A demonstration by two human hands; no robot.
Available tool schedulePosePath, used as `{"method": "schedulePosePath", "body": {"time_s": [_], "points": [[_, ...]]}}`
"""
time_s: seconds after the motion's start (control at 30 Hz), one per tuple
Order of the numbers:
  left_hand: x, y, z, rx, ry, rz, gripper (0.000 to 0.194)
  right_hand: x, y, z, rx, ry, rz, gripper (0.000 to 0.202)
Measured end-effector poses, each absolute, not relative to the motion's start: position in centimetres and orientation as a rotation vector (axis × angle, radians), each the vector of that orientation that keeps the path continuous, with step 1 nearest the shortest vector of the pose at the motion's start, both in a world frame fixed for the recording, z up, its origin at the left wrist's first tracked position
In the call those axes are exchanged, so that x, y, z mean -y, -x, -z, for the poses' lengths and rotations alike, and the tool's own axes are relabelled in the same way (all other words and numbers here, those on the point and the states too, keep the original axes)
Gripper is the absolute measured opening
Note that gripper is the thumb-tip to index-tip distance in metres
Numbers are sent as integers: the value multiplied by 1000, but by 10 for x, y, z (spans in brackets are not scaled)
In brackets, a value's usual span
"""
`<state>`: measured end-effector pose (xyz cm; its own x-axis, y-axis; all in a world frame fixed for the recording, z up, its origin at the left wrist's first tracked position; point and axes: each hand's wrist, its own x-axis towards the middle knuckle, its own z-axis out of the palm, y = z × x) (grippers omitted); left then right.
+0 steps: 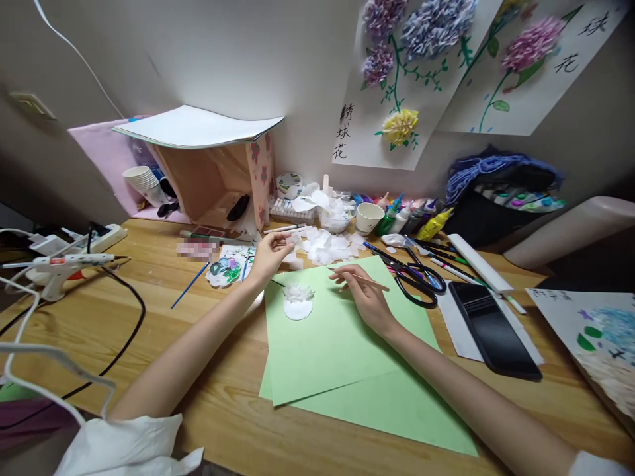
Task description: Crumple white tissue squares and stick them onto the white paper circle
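Observation:
My left hand (270, 256) reaches to the back of the table, its fingers pinched beside a pile of white paper scraps (331, 246). What lies between those fingertips is too small to make out. My right hand (366, 299) grips a thin pinkish pencil-like stick (366, 281) above light green paper (342, 344), stacked in two overlapping sheets. On the upper sheet rests a white paper disc (298, 309). Small white paper petals (297, 293) stand in a ruffled cluster along the disc's far side.
Black-handled scissors (417, 281) and a phone (491, 328) lie to the right. A paper cup (369, 218) and paint bottles (391, 217) stand at the back. On the left are a paint palette (225, 268), a blue brush (190, 285) and a hot glue gun (57, 271) with cords.

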<state>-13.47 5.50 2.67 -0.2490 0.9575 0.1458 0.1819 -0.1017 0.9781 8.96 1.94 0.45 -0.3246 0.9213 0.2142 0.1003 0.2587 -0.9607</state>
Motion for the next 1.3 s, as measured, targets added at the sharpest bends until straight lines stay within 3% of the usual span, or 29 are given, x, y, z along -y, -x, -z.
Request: {"method": "schedulePosePath", "body": {"time_s": [0.3, 0.47, 0.77, 1.3], "points": [[7, 121, -28, -1436, -1509, -1251, 22, -18, -71, 6, 1467, 835, -1136, 23], [45, 111, -13, -1502, -1685, -1076, 16, -11, -80, 10, 1568, 691, -1105, 33], [38, 104, -4, -1608, -1975, -1072, 13, -8, -75, 7, 2172, 563, -874, 24], [27, 118, 1, -1877, -1724, -1172, 11, -10, -70, 7, 2219, 728, -918, 19]]}}
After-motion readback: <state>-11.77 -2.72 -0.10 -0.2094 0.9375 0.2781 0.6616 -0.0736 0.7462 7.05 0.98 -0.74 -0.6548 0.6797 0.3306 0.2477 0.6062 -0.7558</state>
